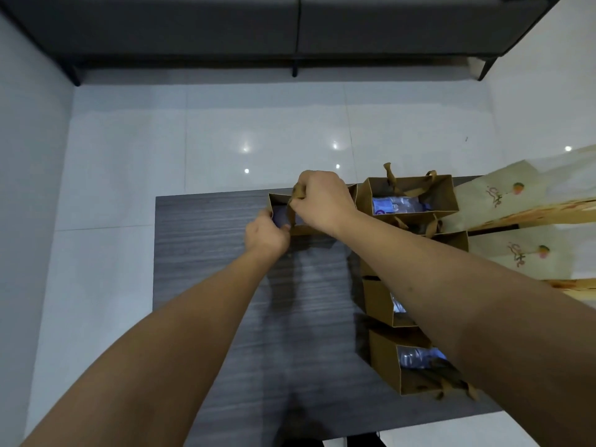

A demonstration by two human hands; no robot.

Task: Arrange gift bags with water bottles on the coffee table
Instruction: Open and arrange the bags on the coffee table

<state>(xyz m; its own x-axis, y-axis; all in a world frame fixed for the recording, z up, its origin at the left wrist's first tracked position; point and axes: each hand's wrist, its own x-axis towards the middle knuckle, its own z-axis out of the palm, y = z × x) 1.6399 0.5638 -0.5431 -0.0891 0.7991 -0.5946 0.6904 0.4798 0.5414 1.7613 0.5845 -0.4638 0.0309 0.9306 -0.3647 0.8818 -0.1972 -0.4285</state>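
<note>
Worktop [225, 285]: dark woodgrain; we line bags along its right edge. Gift bag [280, 201]: far edge, bottle inside, being squared beside its neighbour [409, 195]. Right hand [322, 201]: grip pinching the handle [298, 191]. Left hand [266, 235]: grip pinching the near rim, steadying.

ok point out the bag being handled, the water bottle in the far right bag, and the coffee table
gift bag [280, 199]: head view, far rim.
water bottle [398, 204]: head view, clear body.
coffee table [209, 240]: head view, bare dark top.
</note>
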